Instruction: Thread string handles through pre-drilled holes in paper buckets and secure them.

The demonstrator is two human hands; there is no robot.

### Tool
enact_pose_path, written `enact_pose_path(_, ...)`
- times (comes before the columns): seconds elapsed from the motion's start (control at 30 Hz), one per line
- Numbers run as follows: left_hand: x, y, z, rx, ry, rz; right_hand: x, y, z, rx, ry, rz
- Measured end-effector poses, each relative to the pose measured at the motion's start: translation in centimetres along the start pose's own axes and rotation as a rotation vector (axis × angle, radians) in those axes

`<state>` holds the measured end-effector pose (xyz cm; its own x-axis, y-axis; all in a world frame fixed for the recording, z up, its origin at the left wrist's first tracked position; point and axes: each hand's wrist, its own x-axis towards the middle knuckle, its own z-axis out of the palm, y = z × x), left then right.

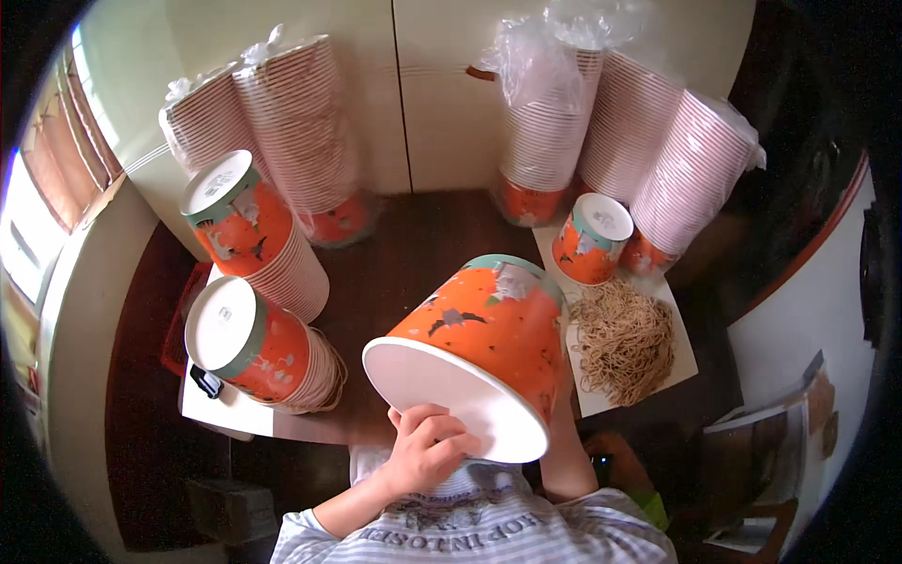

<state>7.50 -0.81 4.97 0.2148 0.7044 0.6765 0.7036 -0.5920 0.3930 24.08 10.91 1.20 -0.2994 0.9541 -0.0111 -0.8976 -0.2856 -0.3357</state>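
A large orange paper cup with a green band and bat pictures is tilted in front of me, its white opening toward my chest. My left hand is closed at the lower rim, fingers bent over the edge of the opening. My right forearm rises behind the cup's right side, and the cup hides the hand and its fingers. Right of it, a tangled heap of tan rubber bands lies on a white sheet. A smaller orange cup stands upside down just beyond the heap.
On the left are two nested cup stacks, the nearer with rubber bands around it, beside a small black object. Plastic-wrapped cup stacks stand at back left and back right on the dark table. A cabinet rises behind.
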Motion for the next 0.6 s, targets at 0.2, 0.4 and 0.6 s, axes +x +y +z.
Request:
enact_pose_path(0.2,0.8,-0.6,1.3,-0.113,-0.075,-0.08,0.4,-1.1,1.2,-0.14,-0.064,-0.139)
enact_pose_path(0.4,2.2,-1.4,2.4,-0.213,-0.108,-0.099,1.2,-1.7,-0.2,-0.198,0.05,-0.166)
enact_pose_path(0.6,1.7,-2.2,3.4,-0.483,-0.015,-0.286,1.6,-1.2,-0.1,-0.805,0.186,-0.395)
